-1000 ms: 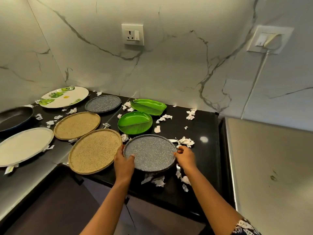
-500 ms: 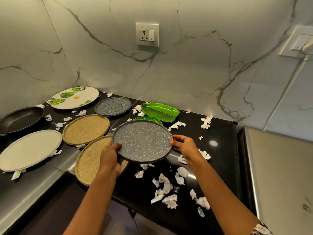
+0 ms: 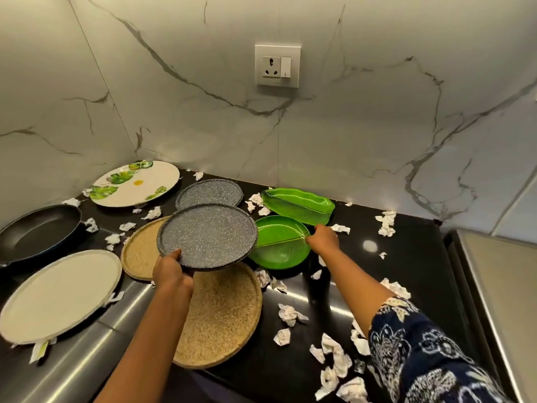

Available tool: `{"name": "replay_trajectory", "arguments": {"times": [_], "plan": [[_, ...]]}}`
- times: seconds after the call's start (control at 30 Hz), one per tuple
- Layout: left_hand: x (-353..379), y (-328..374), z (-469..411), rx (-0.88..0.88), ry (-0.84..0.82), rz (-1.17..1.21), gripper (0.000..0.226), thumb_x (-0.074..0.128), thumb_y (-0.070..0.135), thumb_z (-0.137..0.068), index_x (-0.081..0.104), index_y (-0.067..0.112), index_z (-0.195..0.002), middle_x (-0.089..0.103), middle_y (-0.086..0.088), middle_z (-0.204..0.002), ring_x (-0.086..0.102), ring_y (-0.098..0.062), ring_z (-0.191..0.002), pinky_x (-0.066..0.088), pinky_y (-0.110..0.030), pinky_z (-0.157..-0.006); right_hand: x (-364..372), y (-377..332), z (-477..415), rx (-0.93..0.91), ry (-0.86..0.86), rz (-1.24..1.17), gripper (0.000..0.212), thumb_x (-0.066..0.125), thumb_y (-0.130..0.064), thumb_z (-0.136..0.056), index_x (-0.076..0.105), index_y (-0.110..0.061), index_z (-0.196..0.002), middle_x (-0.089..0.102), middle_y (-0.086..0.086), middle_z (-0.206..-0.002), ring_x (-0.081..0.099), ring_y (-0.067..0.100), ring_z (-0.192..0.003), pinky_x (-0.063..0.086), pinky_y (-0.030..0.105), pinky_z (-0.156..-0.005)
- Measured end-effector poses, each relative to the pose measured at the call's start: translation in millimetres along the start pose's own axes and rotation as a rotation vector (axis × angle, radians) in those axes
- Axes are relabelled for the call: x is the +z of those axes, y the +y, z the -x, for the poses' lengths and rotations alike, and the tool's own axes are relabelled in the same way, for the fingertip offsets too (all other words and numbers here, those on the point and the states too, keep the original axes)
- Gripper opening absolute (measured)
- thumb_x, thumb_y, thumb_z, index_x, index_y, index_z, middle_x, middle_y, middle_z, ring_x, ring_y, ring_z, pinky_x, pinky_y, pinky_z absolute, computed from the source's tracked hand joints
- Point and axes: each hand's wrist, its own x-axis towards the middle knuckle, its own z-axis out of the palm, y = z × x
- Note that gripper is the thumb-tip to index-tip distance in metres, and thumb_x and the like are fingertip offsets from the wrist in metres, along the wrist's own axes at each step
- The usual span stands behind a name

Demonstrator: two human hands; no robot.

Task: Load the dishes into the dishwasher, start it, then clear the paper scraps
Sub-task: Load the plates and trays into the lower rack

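Two grey plates, two tan plates, two green dishes, two white plates and one black pan (image 3: 35, 231). The left hand (image 3: 171, 273) pinches the near grey plate (image 3: 207, 237) by its rim, raised over the tan plates. The right hand (image 3: 324, 238) closes on the right edge of the near green dish (image 3: 279, 242), at the counter's middle.

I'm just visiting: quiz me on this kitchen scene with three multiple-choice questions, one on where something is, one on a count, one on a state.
1. Where is the right hand?
A. on the round green plate's rim
B. on the frying pan
C. on the wall socket

2. How many speckled grey plates show?
A. one
B. two
C. four

3. The grey plate at the left hand is:
A. flat on the counter
B. lifted
C. broken

Answers: 1 A, its fingers meet the round green plate. 2 B, one held, the second grey plate behind. 3 B, it hangs above the tan plates.
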Motion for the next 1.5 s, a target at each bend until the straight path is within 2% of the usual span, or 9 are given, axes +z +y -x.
{"name": "replay_trajectory", "arguments": {"times": [0.13,0.37,0.57,0.77,0.97,1.03,1.17,1.33,1.5], "plan": [[9.2,3.8,-6.7,-0.046,-0.007,0.022,0.013,0.049,0.003,-0.094,0.052,0.012,-0.085,0.058,-0.010,-0.110,0.057,-0.025,-0.098,0.048,-0.046,-0.093,9.8,-4.9,-5.9,0.038,-0.017,0.064,0.037,0.053,-0.025,-0.091,0.056,-0.002,-0.119,0.056,0.021,-0.126,0.052,0.037,-0.117,0.043,0.038,-0.092],[15.9,3.9,-31.9,-0.098,-0.034,0.003,0.011,0.050,0.009,-0.095,0.053,0.010,-0.106,0.060,-0.009,-0.111,0.057,-0.026,-0.100,0.047,-0.051,-0.094,19.7,-13.8,-16.0,0.168,0.014,-0.025,0.029,0.051,-0.015,-0.088,0.063,0.000,-0.110,0.062,0.022,-0.118,0.057,0.037,-0.110,0.046,0.035,-0.086],[12.5,6.3,-44.5,-0.071,-0.046,0.063,0.028,0.050,0.012,-0.096,0.052,0.012,-0.124,0.060,-0.009,-0.121,0.058,-0.030,-0.109,0.041,-0.062,-0.097,24.6,-19.1,-4.7,0.135,0.094,-0.339,0.026,0.039,-0.017,-0.096,0.046,-0.004,-0.117,0.056,0.023,-0.119,0.054,0.036,-0.108,0.040,0.035,-0.080],[4.1,17.7,-10.4,-0.004,-0.093,0.141,0.023,0.049,0.015,-0.096,0.057,0.016,-0.118,0.062,-0.006,-0.118,0.059,-0.029,-0.104,0.042,-0.065,-0.093,5.8,-21.9,37.2,0.144,0.299,-0.738,0.023,0.042,-0.018,-0.097,0.051,-0.007,-0.114,0.058,0.017,-0.103,0.055,0.036,-0.102,0.042,0.037,-0.081],[-14.0,7.4,68.4,0.154,-0.203,0.123,0.017,0.045,0.015,-0.098,0.057,0.021,-0.109,0.062,-0.006,-0.117,0.058,-0.028,-0.110,0.042,-0.055,-0.100,-40.4,11.8,111.2,0.107,0.353,-0.921,0.015,0.050,-0.017,-0.095,0.063,-0.010,-0.099,0.064,0.015,-0.094,0.061,0.032,-0.089,0.050,0.043,-0.082],[-30.3,-4.0,110.4,0.180,-0.232,0.106,0.019,0.044,0.016,-0.099,0.057,0.020,-0.112,0.062,-0.005,-0.115,0.058,-0.027,-0.108,0.043,-0.052,-0.100,-58.4,35.3,146.1,0.089,0.379,-0.930,0.017,0.050,-0.015,-0.095,0.064,-0.006,-0.101,0.064,0.016,-0.092,0.060,0.031,-0.087,0.049,0.042,-0.081],[-74.0,-33.6,189.6,0.275,-0.220,0.069,0.018,0.047,0.014,-0.098,0.062,0.023,-0.094,0.065,0.005,-0.098,0.061,-0.021,-0.101,0.046,-0.046,-0.098,-87.3,81.8,218.6,0.050,0.433,-0.875,0.024,0.050,-0.018,-0.095,0.063,-0.004,-0.110,0.065,0.019,-0.103,0.061,0.034,-0.096,0.050,0.045,-0.086],[-131.4,-75.7,279.3,0.260,-0.204,0.047,0.017,0.048,0.013,-0.098,0.059,0.019,-0.110,0.064,0.003,-0.096,0.061,-0.020,-0.096,0.049,-0.045,-0.093,-105.8,143.8,309.0,0.036,0.482,-0.840,0.024,0.050,-0.018,-0.095,0.061,-0.005,-0.112,0.065,0.018,-0.106,0.060,0.034,-0.099,0.049,0.047,-0.089],[-179.1,-102.1,350.7,0.215,-0.253,-0.017,0.022,0.044,0.011,-0.100,0.060,0.024,-0.094,0.064,0.003,-0.096,0.061,-0.015,-0.090,0.051,-0.040,-0.083,-118.8,192.3,393.4,0.103,0.486,-0.826,0.026,0.047,-0.022,-0.096,0.060,-0.010,-0.115,0.064,0.015,-0.110,0.058,0.032,-0.103,0.047,0.049,-0.093]]}}
